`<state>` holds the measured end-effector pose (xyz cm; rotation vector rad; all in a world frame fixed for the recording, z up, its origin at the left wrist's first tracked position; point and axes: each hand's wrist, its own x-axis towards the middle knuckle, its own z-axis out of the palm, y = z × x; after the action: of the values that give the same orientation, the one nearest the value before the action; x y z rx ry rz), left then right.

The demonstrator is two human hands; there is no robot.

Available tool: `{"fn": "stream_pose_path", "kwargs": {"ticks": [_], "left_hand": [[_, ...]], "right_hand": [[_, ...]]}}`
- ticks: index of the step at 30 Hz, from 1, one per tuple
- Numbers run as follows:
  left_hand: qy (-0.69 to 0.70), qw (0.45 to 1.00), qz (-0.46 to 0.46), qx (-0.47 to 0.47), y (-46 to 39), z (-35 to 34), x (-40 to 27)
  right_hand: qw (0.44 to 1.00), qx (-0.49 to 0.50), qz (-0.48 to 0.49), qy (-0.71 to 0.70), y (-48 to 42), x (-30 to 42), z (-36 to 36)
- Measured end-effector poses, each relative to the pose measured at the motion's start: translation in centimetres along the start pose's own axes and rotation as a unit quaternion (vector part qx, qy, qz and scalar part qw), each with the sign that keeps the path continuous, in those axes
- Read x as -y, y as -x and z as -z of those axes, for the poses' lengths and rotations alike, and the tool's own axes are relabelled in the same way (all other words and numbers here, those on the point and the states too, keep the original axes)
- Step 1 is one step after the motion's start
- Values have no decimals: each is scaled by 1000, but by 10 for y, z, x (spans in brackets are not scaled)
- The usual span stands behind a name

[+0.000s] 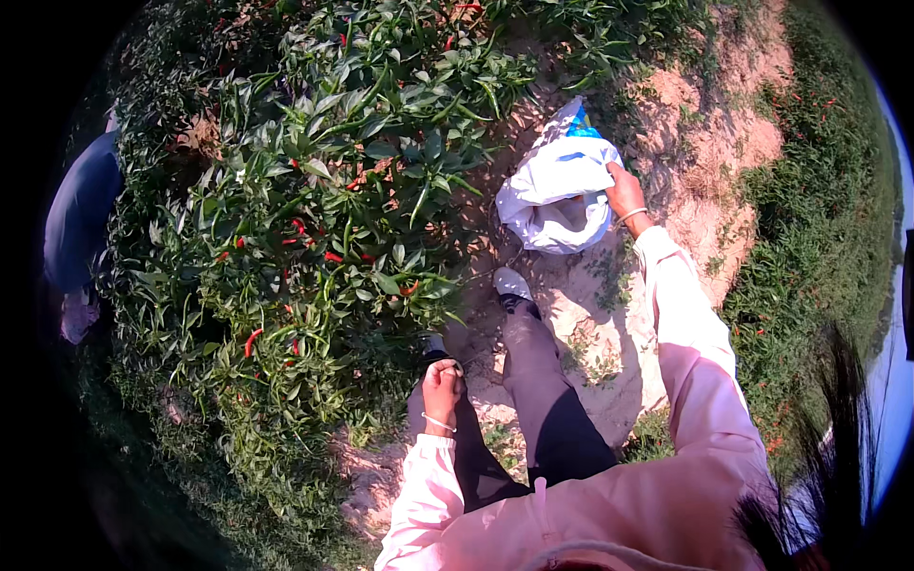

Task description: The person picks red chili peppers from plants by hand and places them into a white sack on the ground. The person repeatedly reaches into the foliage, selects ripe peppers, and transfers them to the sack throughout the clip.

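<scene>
My right hand (625, 194) grips the rim of a white woven sack (564, 163) with a blue patch. The sack stands on the dirt path, its mouth partly open; its contents are too dim to name. My left hand (442, 389) is above my left leg, its fingers curled; whether something small is inside them cannot be told. Chilli pepper plants (321, 235) fill the ground to the left of both hands, bearing long green pods and red chillies, among them a red chilli (253, 342) left of my left hand.
A dry dirt path (685, 171) runs between the plants and another row of chilli plants (807, 264) on the right. My shoe (512, 284) rests just below the sack. At the far left edge, a person in blue clothing (82, 210) is partly hidden by the foliage.
</scene>
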<state>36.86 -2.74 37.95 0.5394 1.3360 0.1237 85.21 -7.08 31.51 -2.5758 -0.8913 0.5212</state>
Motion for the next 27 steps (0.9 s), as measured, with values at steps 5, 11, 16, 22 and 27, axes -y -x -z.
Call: {"fn": "stream_pose_path", "kwargs": {"ticks": [5,11,16,22,27], "left_hand": [[-17,995,-93,39,-88,-45,13],[-353,872,-331,77,-206,-54,41],[-343,858,-326,201,-191,-49,-2],[-497,732,-438,159,-172,-20,2],[-339,821,-456,52,-166,20,50]], "right_hand": [[980,-41,-76,180,-82,-49,1],[966,-100,125,203,-94,-49,-65],[939,95,146,298,-48,-42,-179],[942,-14,180,282,-50,-76,-267],[974,-94,187,85,-59,-45,-182]]}}
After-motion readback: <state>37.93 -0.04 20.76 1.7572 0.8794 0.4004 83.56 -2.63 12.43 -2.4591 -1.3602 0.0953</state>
